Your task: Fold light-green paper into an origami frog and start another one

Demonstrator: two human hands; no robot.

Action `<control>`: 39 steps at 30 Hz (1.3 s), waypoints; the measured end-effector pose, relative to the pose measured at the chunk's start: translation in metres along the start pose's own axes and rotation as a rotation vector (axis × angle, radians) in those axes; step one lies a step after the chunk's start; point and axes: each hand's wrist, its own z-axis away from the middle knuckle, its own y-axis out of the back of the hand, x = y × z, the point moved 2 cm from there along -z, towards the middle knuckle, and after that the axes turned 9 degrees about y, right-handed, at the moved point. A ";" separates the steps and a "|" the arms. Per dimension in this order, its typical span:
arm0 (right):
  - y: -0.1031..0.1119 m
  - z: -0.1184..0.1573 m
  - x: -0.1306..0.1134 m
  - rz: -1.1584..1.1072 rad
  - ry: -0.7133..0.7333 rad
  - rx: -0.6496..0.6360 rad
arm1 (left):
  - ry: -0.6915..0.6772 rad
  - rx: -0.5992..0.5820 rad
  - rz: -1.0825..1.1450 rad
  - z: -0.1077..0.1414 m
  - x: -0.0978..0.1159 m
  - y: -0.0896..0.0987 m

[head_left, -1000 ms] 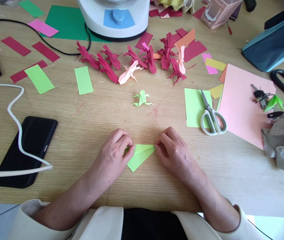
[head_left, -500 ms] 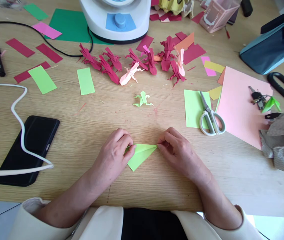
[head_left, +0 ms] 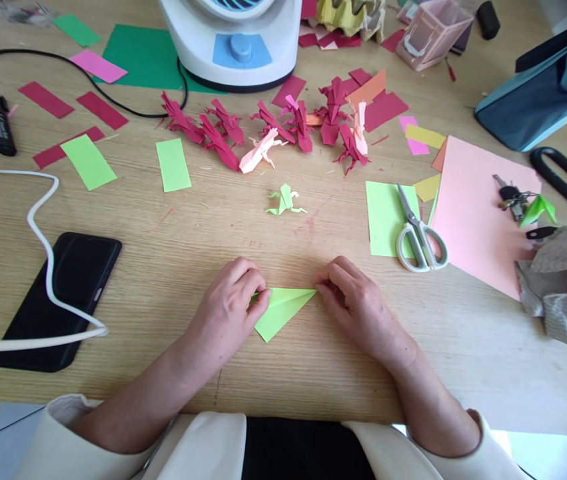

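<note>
A light green folded paper (head_left: 279,312) lies on the table between my hands, with a crease running toward its right tip and one corner pointing at me. My left hand (head_left: 233,300) pinches its upper left part between thumb and fingers. At the pointed right end, my right hand (head_left: 350,297) is closed with thumb and fingertips on the tip. Just beyond sits a small green paper frog (head_left: 286,199). Scissors (head_left: 419,233) rest on a green paper sheet (head_left: 382,217) to the right of my hands.
Several red folded paper frogs (head_left: 218,141) and a pale pink one (head_left: 260,151) lie before a white fan base (head_left: 240,50). A phone (head_left: 58,300) with a white cable (head_left: 38,230) over it is at left. Keys (head_left: 513,199) sit on a pink sheet (head_left: 478,220).
The camera view has shifted very slightly. Both hands stay in place on the green folded paper, and nothing else has visibly moved.
</note>
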 end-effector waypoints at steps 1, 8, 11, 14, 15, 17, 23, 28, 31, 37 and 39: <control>0.001 0.001 -0.001 -0.003 0.017 -0.006 | -0.001 0.000 0.003 0.000 0.000 0.000; -0.005 0.007 -0.006 0.095 0.227 -0.108 | 0.009 -0.004 0.021 0.001 -0.001 -0.001; -0.009 0.007 -0.007 0.180 0.256 -0.159 | 0.019 -0.019 0.028 0.002 -0.001 -0.001; -0.010 0.005 -0.007 0.208 0.244 -0.183 | 0.038 -0.022 0.025 0.002 -0.002 0.000; -0.010 0.004 -0.007 0.211 0.241 -0.186 | 0.048 -0.021 0.023 0.002 -0.002 0.000; -0.010 0.004 -0.007 0.218 0.237 -0.193 | 0.065 -0.015 0.027 0.003 -0.002 0.001; -0.010 0.006 -0.008 0.200 0.245 -0.168 | -0.004 0.062 -0.007 0.023 0.000 0.009; -0.011 0.006 -0.007 0.178 0.262 -0.146 | -0.126 0.072 -0.115 0.046 0.001 0.008; -0.011 0.005 -0.006 0.179 0.269 -0.147 | -0.186 0.060 -0.193 0.052 0.000 0.004; -0.011 0.005 -0.005 0.163 0.279 -0.139 | -0.310 -0.014 -0.366 0.053 -0.001 0.000; -0.012 0.005 -0.005 0.161 0.279 -0.140 | -0.336 -0.037 -0.405 0.054 -0.001 0.000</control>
